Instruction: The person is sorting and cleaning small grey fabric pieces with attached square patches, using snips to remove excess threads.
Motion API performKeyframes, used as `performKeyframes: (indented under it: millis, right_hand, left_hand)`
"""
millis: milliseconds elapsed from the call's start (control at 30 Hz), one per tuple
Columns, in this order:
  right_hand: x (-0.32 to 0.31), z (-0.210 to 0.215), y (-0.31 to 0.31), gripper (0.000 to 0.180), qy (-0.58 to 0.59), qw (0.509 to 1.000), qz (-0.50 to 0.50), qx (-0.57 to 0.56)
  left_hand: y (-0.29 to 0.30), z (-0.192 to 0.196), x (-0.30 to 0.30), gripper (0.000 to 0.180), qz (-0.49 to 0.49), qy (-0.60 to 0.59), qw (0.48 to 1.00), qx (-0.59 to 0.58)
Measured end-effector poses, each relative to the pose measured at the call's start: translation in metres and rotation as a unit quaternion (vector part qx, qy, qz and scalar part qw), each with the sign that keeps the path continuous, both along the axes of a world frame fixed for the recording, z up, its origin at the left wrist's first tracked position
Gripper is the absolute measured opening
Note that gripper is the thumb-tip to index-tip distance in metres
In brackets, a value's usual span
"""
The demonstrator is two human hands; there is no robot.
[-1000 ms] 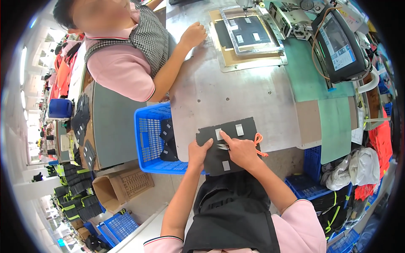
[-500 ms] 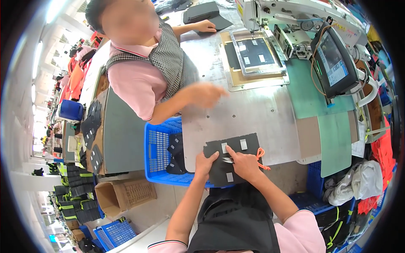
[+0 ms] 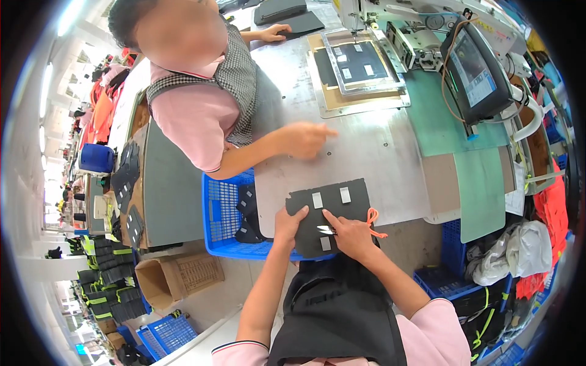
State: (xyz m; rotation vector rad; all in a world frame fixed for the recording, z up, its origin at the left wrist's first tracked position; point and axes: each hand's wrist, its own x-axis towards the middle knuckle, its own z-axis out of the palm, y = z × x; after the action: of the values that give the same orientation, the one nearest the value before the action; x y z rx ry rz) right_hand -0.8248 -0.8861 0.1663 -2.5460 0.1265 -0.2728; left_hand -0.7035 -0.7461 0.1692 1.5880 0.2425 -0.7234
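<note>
A dark grey fabric panel (image 3: 310,238) with white rectangular patches lies in front of me, over the near edge of the metal table. My left hand (image 3: 288,227) grips its left edge, thumb on top and the other fingers hidden beneath. In my right hand (image 3: 353,236) is a pair of thread snips (image 3: 326,230), blades pointing left across the panel. An orange cord loop (image 3: 373,221) hangs at that hand's right side. My right index finger extends onto the panel, just below the upper-left patch (image 3: 317,200).
Opposite, a co-worker's hand (image 3: 305,139) hovers over the metal table (image 3: 390,177). A clamp frame (image 3: 360,90) with a patched panel sits under the sewing machine head (image 3: 355,15). A screen (image 3: 479,73) stands right; a blue basket (image 3: 213,213) with dark pieces is at left.
My right fingertip has slid off the upper-left patch to just below it. The co-worker's blurred hand has shifted slightly, one finger now extended. The whole view has shifted a little.
</note>
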Motion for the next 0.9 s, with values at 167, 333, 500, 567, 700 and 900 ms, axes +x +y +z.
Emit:
performKeyframes:
  millis: [167,333,500,567,700,900]
  right_hand:
    - [-0.0047,-0.0009,0.0034,0.054,0.008,1.000,-0.005,0.009]
    - [-0.0070,-0.0047,0.0013,0.055,-0.004,1.000,-0.003,0.017]
    - [-0.0070,-0.0040,0.0010,0.053,-0.011,0.999,0.006,0.031]
    - [-0.0070,-0.0037,0.0006,0.053,-0.005,1.000,0.009,0.023]
    - [-0.0076,-0.0037,-0.0001,0.052,0.005,0.999,0.011,0.032]
    - [-0.0083,-0.0029,-0.0005,0.051,0.001,0.999,0.009,0.045]
  left_hand:
    - [0.0000,-0.0027,0.0007,0.027,-0.008,-0.006,1.000,0.003]
    - [-0.0024,0.0006,-0.0009,0.025,-0.009,0.002,1.000,-0.003]
    - [-0.0015,0.0036,-0.0024,0.025,-0.001,-0.003,1.000,-0.015]
    - [-0.0019,0.0029,-0.0022,0.026,-0.002,-0.002,1.000,-0.009]
    - [-0.0012,0.0010,-0.0004,0.027,-0.005,0.002,1.000,0.005]
    - [-0.0018,0.0004,-0.0022,0.031,0.006,-0.027,1.000,-0.011]
